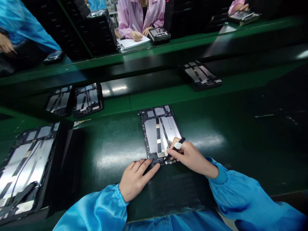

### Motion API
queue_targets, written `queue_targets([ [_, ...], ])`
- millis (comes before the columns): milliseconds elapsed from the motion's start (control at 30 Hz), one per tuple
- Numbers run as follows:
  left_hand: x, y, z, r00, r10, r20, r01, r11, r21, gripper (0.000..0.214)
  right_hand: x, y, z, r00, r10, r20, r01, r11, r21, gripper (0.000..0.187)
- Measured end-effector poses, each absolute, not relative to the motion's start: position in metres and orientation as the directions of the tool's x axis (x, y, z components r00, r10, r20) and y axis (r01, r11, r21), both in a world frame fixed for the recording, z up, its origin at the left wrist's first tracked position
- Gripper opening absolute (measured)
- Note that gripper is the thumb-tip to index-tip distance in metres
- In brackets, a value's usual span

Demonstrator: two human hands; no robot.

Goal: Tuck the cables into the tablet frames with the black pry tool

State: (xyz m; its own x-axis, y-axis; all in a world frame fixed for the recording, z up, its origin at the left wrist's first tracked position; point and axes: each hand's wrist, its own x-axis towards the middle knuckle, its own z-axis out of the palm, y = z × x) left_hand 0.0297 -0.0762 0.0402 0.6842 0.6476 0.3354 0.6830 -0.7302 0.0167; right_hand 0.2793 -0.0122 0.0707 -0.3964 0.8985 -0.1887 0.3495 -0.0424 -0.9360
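An opened tablet (151, 128) lies flat on the green bench, its silver inner plate and dark ribbon cables facing up. My left hand (137, 178) rests at the tablet's lower left edge, fingers stretched out and fingertips touching the frame. Pinched in my right hand (190, 157) is a slim black tool with a white wrap, which looks like tweezers (182, 140). Its dark tip points down at the tablet's lower edge, close to a small board (170, 162). Whether the tip touches anything there is too small to tell.
At the left stands a stack of tablets in black trays (48, 150). Two more opened tablets (87, 98) lie behind it, and another (201, 75) sits at the back right. Beyond a raised green ledge (134, 56), a person in pink (141, 19) writes on paper.
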Motion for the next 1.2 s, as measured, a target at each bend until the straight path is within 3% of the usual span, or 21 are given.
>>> queue_targets([
  [300,0.036,-0.079,0.044,0.678,0.672,0.299,0.707,-0.707,-0.015,0.039,0.279,-0.011,0.069,-0.405,0.894,-0.195,0.334,-0.054,-0.941,0.018],
  [467,0.045,-0.075,0.046,0.645,0.736,0.208,0.747,-0.664,0.036,0.044,0.28,-0.011,0.065,-0.386,0.907,-0.168,0.35,-0.024,-0.936,0.02],
  [667,0.028,-0.071,0.049,0.655,0.664,0.36,0.65,-0.738,0.18,0.027,0.28,-0.011,0.064,-0.342,0.924,-0.171,0.271,-0.078,-0.96,0.024],
  [767,0.036,-0.065,0.049,0.667,0.62,0.413,0.631,-0.765,0.129,0.026,0.281,-0.015,0.066,-0.21,0.977,-0.021,0.218,0.026,-0.976,0.028],
  [867,0.06,-0.033,0.045,0.671,0.653,0.353,0.662,-0.741,0.111,0.036,0.286,-0.018,0.062,0.088,0.985,0.146,0.226,0.123,-0.966,0.023],
  [967,0.081,0.038,0.037,0.543,0.778,0.317,0.78,-0.607,0.155,0.049,0.289,-0.015,0.05,0.192,0.966,0.175,0.2,0.136,-0.97,0.019],
  [1033,0.086,0.095,0.035,0.438,0.824,0.359,0.842,-0.516,0.156,0.03,0.289,-0.01,0.04,0.182,0.964,0.192,0.213,0.152,-0.965,0.021],
  [1133,0.072,0.165,0.038,0.214,0.87,0.444,0.91,-0.343,0.234,0.027,0.287,-0.005,0.026,0.123,0.976,0.181,0.254,0.145,-0.956,0.021],
  [1200,0.044,0.188,0.045,-0.027,0.868,0.496,0.923,-0.169,0.346,0.028,0.288,-0.004,0.02,0.11,0.982,0.153,0.271,0.118,-0.955,0.022],
])
